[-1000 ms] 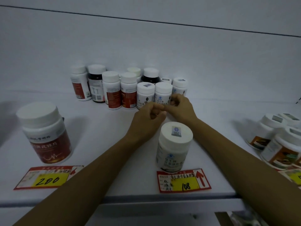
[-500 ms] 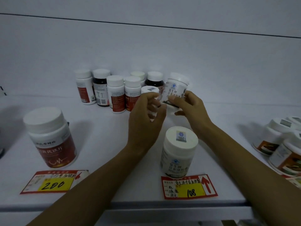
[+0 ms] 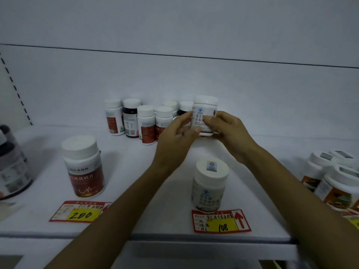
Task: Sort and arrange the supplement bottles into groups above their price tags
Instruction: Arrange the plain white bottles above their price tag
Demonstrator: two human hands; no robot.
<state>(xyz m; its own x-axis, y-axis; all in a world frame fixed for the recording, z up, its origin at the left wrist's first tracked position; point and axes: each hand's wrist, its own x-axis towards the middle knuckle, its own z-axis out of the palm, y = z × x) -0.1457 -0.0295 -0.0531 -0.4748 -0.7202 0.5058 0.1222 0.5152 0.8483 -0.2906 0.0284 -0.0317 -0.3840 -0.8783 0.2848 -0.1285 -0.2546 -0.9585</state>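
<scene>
The right hand's point(image 3: 231, 133) thumb lies across the front of the label of a white supplement bottle point(image 3: 201, 113), with its other fingers wrapped round the right side and back. The left hand's point(image 3: 174, 144) fingers curl against the bottle's left side and its thumb tip presses near the base. So both hands are clamped on this one bottle. It is held upright and clear of the shelf point(image 3: 136, 171), in front of the right end of the far row. Its label shows a blue logo and dark Chinese print.

Below the hands, a matching white bottle point(image 3: 210, 183) stands at the near edge, just behind the red and yellow price tag marked 108 point(image 3: 221, 221). To the left, well apart from it, a larger red-labelled bottle point(image 3: 83, 167) stands behind the price tag marked 200 point(image 3: 81, 211).

Along the far wall stands a huddle of smaller bottles point(image 3: 136, 119): white-capped ones with red labels and at least two dark ones, partly hidden by the hands. At the right edge sit several white jars with orange-brown labels point(image 3: 334, 177), and at the left edge a dark bottle point(image 3: 11, 166), partly cut off.
</scene>
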